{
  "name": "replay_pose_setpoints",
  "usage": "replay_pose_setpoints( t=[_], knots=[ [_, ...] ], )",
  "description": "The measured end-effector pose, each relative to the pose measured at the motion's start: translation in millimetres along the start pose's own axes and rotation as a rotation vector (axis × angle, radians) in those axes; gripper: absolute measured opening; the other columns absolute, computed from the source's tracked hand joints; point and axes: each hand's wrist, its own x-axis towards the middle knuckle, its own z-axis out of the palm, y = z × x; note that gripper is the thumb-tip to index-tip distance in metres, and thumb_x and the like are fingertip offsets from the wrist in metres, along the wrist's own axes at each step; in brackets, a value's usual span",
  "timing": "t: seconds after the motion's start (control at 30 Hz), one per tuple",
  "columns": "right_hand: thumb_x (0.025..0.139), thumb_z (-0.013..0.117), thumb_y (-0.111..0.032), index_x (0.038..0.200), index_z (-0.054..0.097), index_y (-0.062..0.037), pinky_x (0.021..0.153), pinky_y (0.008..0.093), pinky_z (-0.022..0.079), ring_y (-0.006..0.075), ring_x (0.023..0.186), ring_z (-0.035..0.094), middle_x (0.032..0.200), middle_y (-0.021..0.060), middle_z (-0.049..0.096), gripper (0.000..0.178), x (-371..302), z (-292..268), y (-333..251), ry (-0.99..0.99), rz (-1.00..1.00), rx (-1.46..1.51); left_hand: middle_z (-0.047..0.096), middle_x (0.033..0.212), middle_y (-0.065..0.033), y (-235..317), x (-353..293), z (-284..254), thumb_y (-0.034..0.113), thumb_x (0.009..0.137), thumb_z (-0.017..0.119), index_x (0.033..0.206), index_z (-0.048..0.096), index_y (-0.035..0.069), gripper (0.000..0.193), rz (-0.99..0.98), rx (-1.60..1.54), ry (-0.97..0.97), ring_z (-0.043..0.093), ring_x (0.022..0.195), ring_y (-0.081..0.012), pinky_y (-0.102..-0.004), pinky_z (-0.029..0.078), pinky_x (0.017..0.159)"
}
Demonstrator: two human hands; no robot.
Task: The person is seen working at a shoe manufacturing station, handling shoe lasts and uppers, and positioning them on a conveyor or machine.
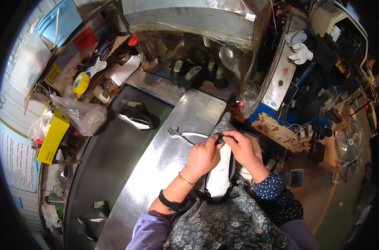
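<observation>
A black shoe upper with a white underside [219, 178] lies sole-up across my lap, its length pointing away from me. At its far end my left hand [204, 156] pinches the black edge, thumb and fingers together. My right hand [242, 149] is closed on the same dark edge from the right, its fingertips almost meeting those of the left. What exactly lies between the fingertips is partly hidden. Just beyond my left hand, a pair of metal pincers [182, 134] rests on the shiny metal table [160, 156], jaws toward the left.
Left of the table runs a dark conveyor belt [110, 166] bearing a black-and-white shoe [138, 116] and more shoe parts [93, 217] nearer me. Several dark shoes [193, 74] stand under a metal hood [193, 25]. A control panel [277, 79] and a fan [348, 141] are at right.
</observation>
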Motion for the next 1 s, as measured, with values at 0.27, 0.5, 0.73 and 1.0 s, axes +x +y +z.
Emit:
replay_pose_setpoints(
  t=[0.27, 0.5, 0.73, 1.0],
  knots=[
    [0.091, 0.067, -0.027, 0.119, 0.062, -0.003, 0.08, 0.0368, 0.053, 0.0347, 0.096, 0.068, 0.102, 0.0209, 0.07, 0.037, 2.8, -2.2, -2.4, -0.083, 0.062, -0.065, 0.059, 0.062, -0.0181, -6.2, 0.8, 17.0, 0.013, 0.091, 0.063, 0.082, 0.06, 0.004, 0.014, -0.261, -0.025, 0.212, 0.06, 0.054, -0.0358, -0.0413, 0.046, 0.049],
    [0.092, 0.066, -0.017, 0.121, 0.061, -0.0016, 0.083, 0.0324, 0.051, 0.024, 0.099, 0.068, 0.107, 0.0178, 0.07, 0.033, 15.0, 9.4, -3.3, -0.286, 0.101, 0.14, 0.061, 0.072, -0.0081, -38.7, -12.3, 7.1, 0.023, 0.096, 0.06, 0.093, 0.061, 0.003, 0.02, -0.543, -0.505, 0.18, 0.061, 0.068, -0.0205, -0.0339, 0.049, 0.062],
    [0.095, 0.058, -0.013, 0.121, 0.06, 0.0016, 0.087, 0.0377, 0.051, 0.0338, 0.102, 0.067, 0.11, 0.0221, 0.068, 0.03, 7.8, 2.8, 2.2, -0.217, -0.031, -0.022, 0.07, 0.089, -0.0129, -8.0, 8.2, -8.7, 0.015, 0.081, 0.072, 0.098, 0.068, 0.0, 0.023, 0.06, -0.046, 0.122, 0.067, 0.079, -0.0289, -0.0377, 0.054, 0.07],
    [0.096, 0.057, -0.018, 0.121, 0.06, 0.001, 0.086, 0.0464, 0.049, 0.0426, 0.098, 0.063, 0.105, 0.0238, 0.067, 0.032, 5.9, 15.0, -14.7, -0.178, -0.132, -0.215, 0.056, 0.063, -0.0175, -13.6, 3.8, 10.3, 0.016, 0.088, 0.066, 0.078, 0.065, 0.003, 0.016, -0.363, -0.126, 0.341, 0.058, 0.059, -0.0354, -0.0397, 0.045, 0.054]
  ],
)
